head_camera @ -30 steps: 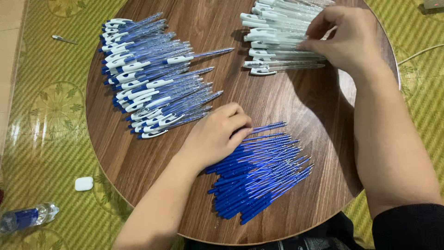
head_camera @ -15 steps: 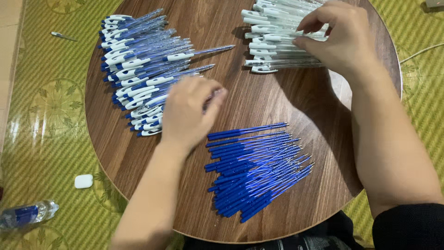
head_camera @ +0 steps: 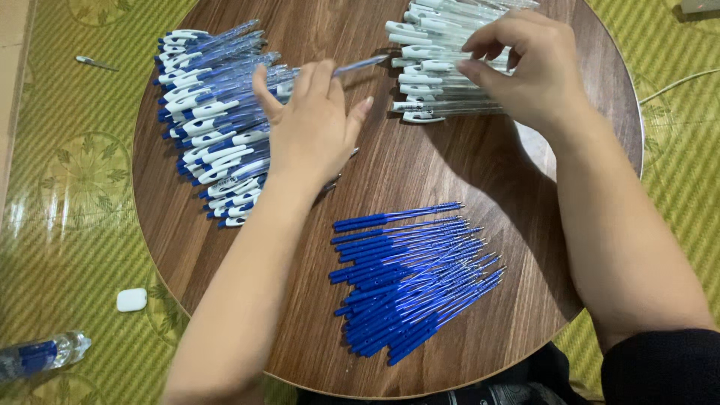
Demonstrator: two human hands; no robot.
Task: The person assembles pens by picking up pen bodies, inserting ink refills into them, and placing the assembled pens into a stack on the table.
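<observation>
Your left hand (head_camera: 311, 124) fingers are closed on one assembled pen (head_camera: 360, 65), your right hand (head_camera: 536, 71) fingers pinch an empty pen barrel (head_camera: 442, 109): light, stiff, slick plastic; grip mid-barrel.

Blue refills (head_camera: 412, 277), blue-and-white pens (head_camera: 210, 120), clear white-clipped barrels (head_camera: 435, 67), brown woodgrain table (head_camera: 465, 172), green patterned mat (head_camera: 67, 195)

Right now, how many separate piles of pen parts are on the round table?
3: assembled pens at left, clear barrels at top right, blue refills nearest the person.

White case (head_camera: 131, 299) on green mat (head_camera: 60, 225); perhaps a bottle (head_camera: 41, 354) nearby.
</observation>
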